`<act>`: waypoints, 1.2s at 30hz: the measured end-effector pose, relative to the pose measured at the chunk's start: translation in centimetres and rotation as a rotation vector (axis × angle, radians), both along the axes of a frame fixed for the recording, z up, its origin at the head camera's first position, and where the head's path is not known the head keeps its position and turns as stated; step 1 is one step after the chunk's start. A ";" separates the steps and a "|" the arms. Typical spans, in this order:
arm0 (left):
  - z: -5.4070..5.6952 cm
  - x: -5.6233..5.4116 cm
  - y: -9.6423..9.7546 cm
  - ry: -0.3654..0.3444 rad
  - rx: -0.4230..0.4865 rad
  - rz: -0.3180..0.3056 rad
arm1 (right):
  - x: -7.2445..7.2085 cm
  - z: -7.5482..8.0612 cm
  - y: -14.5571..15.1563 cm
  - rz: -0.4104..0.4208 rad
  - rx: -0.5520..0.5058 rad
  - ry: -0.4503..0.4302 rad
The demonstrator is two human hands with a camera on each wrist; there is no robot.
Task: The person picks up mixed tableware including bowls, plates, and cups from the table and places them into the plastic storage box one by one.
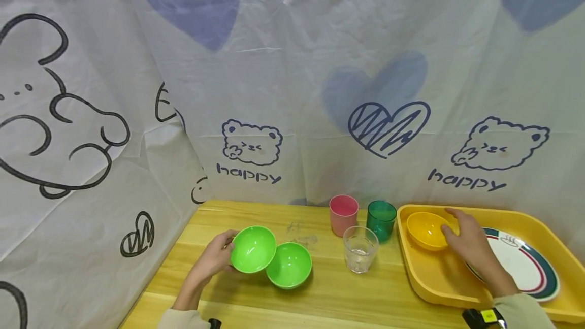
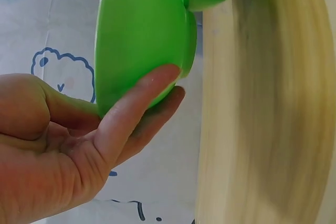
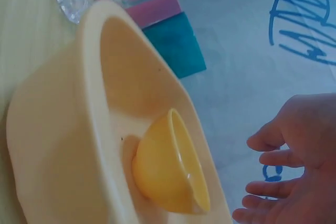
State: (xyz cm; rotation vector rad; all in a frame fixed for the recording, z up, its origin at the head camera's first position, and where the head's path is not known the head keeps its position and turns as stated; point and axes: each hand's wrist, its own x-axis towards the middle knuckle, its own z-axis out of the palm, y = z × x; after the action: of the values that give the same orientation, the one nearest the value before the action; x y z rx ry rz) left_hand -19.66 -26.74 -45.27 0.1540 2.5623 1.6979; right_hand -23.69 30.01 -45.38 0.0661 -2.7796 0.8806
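Observation:
My left hand (image 1: 214, 257) grips a green bowl (image 1: 253, 249) at its left side, lifted and tilted slightly. In the left wrist view the fingers curl round that bowl's outer wall. A second green bowl (image 1: 289, 266) stands on the table just to its right, partly overlapped by the held one. At the right, a yellow bowl (image 1: 427, 230) stands in the left end of a yellow tray (image 1: 422, 281). Above the tray is my right hand (image 1: 473, 248), fingers spread loosely beside the yellow bowl. The right wrist view (image 3: 304, 166) shows that hand apart from the bowl.
A pink cup (image 1: 344, 216), a teal cup (image 1: 381, 221) and a clear glass (image 1: 360, 249) stand between the green bowls and the tray. A white plate (image 1: 514, 263) with a coloured rim lies inside the tray. Printed cloth (image 1: 306, 116) hangs behind the wooden table (image 1: 256, 306).

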 end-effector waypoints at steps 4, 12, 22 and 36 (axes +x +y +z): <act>0.2 -0.3 0.6 0.001 0.046 0.037 | 0.5 0.0 -0.6 0.032 -0.012 0.015; 0.7 -1.2 1.6 0.015 0.132 0.028 | 1.8 0.2 -2.3 0.061 -0.040 0.082; 0.8 -1.8 4.2 0.019 0.291 0.033 | 2.6 -0.1 -3.7 0.090 -0.101 0.156; 1.0 -2.2 8.3 -0.026 0.388 -0.038 | 3.9 0.1 -6.8 0.113 -0.256 0.160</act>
State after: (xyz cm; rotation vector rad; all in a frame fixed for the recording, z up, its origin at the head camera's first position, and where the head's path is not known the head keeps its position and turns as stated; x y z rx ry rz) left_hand -21.86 -18.45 -44.27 0.1949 2.1670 2.1453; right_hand -19.83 23.24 -45.32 0.2416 -2.5148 1.1962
